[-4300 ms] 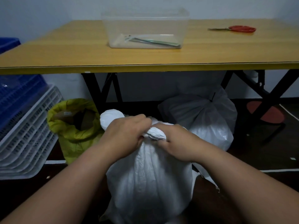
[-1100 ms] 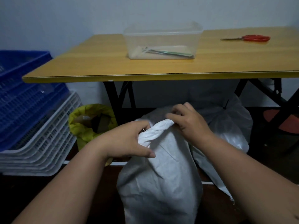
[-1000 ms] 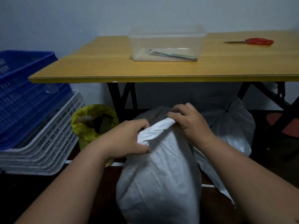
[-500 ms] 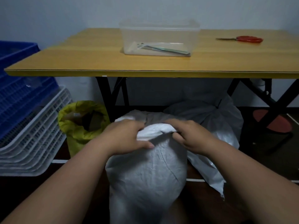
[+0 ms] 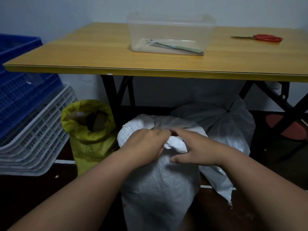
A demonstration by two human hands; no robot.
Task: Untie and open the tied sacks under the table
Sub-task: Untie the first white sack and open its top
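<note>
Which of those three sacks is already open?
The yellow-green sack on the left, its mouth rolled down. The front white sack is bunched in both hands; the rear white sack is tied.

storeroom | crates stacked at 9 o'clock | sacks under folding table at 12 | bare wall behind

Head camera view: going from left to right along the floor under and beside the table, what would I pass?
Blue crates stacked over white crates → open yellow sack → white sack that both hands are working on → second white sack, tied, behind it → red stool.
</note>
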